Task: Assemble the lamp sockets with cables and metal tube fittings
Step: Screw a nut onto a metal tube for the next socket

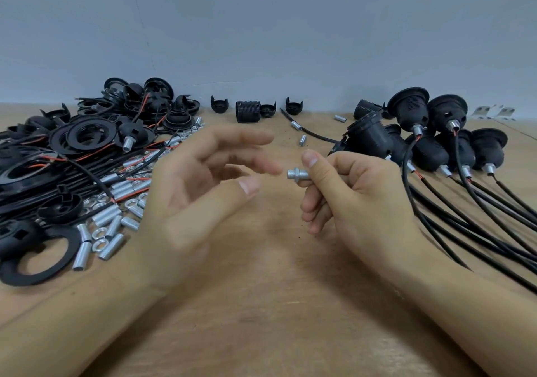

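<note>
Your right hand (348,193) has its grip closed on a threaded metal tube fitting (296,174), thumb on top and curled fingers beneath, with a nut already sitting near the tube's free end. Your left hand (203,179) hangs just beside it, fingers spread and loose, holding nothing; it is blurred, so I cannot tell exactly how they lie.

The step looks like seating the nut on the tube. Keep the tube level and steady, bring your left thumb and forefinger onto the nut, and turn it squarely so the thread does not cross.

The next parts wait along the left edge of the tabletop (261,304): a heap of loose tubes and nuts (110,225) mixed with black socket rings and wired cables (72,149). Finished sockets (421,132) crowd the right edge, their black cables (470,213) trailing toward your right wrist; mind you don't snag them. A few socket shells (248,111) stand at the far edge by the wall.
</note>
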`<state>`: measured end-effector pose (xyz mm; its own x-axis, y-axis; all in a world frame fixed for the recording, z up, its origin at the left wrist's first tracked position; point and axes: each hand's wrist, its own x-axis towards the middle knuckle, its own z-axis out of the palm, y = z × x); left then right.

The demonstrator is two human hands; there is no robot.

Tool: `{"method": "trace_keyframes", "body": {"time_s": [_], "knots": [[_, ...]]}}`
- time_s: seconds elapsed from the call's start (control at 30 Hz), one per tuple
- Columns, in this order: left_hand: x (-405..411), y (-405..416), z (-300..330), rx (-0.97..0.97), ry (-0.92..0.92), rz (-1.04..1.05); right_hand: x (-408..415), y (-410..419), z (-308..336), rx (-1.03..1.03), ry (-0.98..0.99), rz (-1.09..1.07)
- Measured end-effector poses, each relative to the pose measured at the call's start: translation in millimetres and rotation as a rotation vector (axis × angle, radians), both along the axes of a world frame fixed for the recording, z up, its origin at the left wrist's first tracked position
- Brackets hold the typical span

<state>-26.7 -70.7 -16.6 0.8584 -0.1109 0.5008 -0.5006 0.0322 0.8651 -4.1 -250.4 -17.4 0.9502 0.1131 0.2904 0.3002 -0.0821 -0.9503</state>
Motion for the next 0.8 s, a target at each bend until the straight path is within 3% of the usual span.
{"method": "trace_keyframes", "body": {"time_s": [0.1, 0.3, 0.43, 0.53, 0.8], "knots": [[0.9, -5.4, -2.7, 0.124, 0.026, 0.015, -0.7, 0.4, -0.2, -0.009, 0.005, 0.011], [-3.4, -7.1, -0.2, 0.053, -0.042, 0.034, 0.0, 0.4, 0.2, -0.013, 0.038, 0.016], [-3.0, -8.7, -0.6, 0.201, -0.044, 0.073, -0.3, 0.2, -1.2, -0.040, 0.046, 0.018], [-5.5, -7.2, 0.7, 0.176, -0.142, 0.066, 0.3, 0.5, -1.7, -0.048, 0.052, 0.020], [2.2, -12.5, -9.5, 0.170, -0.036, 0.129, 0.1, 3.5, -3.7, -0.034, 0.052, 0.083]]}}
